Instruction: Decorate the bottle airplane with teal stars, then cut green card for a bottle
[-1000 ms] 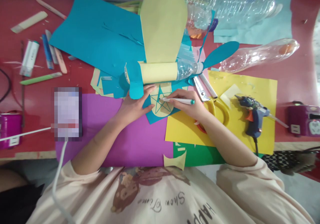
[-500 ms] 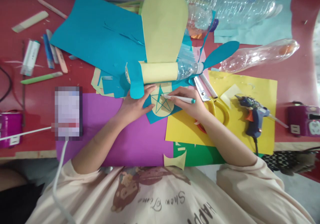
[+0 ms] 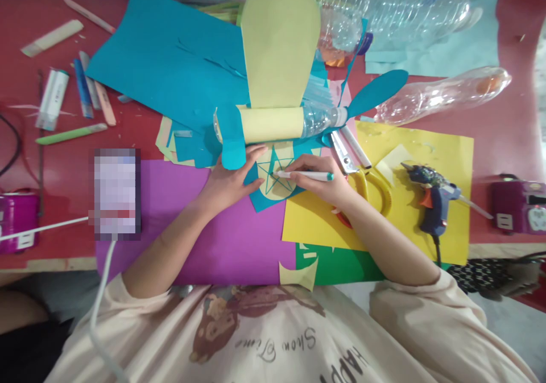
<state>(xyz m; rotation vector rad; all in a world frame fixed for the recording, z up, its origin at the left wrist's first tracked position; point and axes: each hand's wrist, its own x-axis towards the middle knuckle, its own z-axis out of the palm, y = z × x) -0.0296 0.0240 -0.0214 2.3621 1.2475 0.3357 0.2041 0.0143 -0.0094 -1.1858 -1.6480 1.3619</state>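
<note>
My right hand is closed around a white marker with a teal end. Its tip rests on a pale yellow paper piece with a rounded lower edge, where a five-pointed star is drawn in teal and its top point is partly coloured. My left hand lies flat with fingers spread, its fingertips on the left side of that piece. Just beyond both hands lies a plastic bottle wrapped in pale yellow paper, with a large yellow paper wing and blue paper blades attached.
White-bladed scissors with yellow handles and a blue glue gun lie right, on yellow paper. Purple paper spreads in front. Markers and a blurred phone lie left. Clear bottles stand at the back.
My right hand has shifted the marker slightly down and left, its tip moving towards the star's middle. More teal fills the top point. My left hand stays in place.
</note>
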